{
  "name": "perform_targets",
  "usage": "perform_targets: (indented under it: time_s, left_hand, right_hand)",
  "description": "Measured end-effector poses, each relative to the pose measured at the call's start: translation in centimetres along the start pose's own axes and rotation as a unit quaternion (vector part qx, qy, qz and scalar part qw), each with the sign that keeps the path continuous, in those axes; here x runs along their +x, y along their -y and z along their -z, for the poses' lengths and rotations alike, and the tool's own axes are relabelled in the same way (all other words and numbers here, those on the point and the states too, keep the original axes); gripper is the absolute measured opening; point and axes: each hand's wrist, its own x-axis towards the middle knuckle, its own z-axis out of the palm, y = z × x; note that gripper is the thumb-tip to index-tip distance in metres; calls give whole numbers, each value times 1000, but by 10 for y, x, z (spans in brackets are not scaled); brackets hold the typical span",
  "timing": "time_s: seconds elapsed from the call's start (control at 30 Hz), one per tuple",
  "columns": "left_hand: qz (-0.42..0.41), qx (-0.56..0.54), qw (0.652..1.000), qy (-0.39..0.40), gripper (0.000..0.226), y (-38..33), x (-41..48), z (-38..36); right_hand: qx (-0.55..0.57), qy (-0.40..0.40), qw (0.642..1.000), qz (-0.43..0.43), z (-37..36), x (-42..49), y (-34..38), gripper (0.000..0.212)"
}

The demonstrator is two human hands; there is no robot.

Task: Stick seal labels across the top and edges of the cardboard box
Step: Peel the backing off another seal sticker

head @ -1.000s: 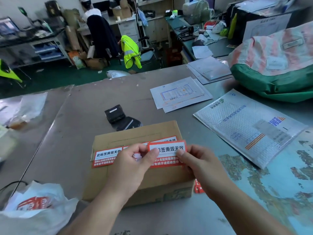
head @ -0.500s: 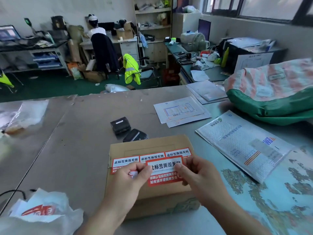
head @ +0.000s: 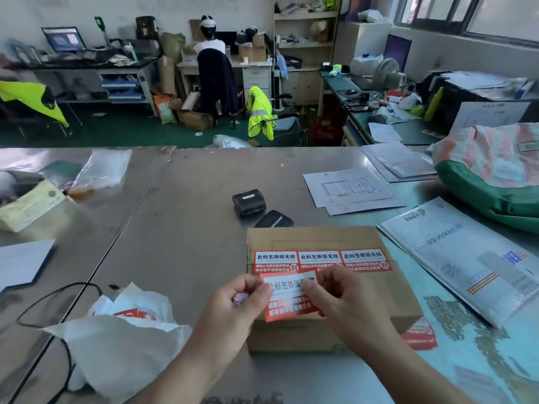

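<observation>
Both hands are on one label (head: pixel 287 309): the left hand (head: pixel 233 307) pinches its left edge, the right hand (head: pixel 341 298) pinches its right edge. It sits over the near part of the box (head: pixel 320 237) top. The box rests on the bench (head: pixel 175 214), three stuck labels (head: pixel 320 259) in a row across its top.

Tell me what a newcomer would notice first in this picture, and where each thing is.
Both hands draw the eye: the left hand and right hand pinch a red-and-white seal label over the near part of the cardboard box at the centre. Behind it, a row of three labels is stuck across the box top. A bubble mailer lies to the right.
</observation>
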Motion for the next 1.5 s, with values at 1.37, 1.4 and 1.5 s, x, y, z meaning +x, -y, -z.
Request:
perform_targets:
  time_s: [1.37, 1.4, 1.5]
  left_hand:
    - [60, -243, 963, 94, 94, 22, 27, 34]
    - [61, -248, 962, 101, 95, 22, 27, 34]
    - [69, -258, 958, 107, 105, 23, 26, 36]
  right_hand:
    - [1, 87, 974, 210, -26, -6, 17, 42]
    - [0, 86, 973, 212, -26, -6, 17, 42]
    - [1, 94, 971, 218, -26, -7, 18, 41]
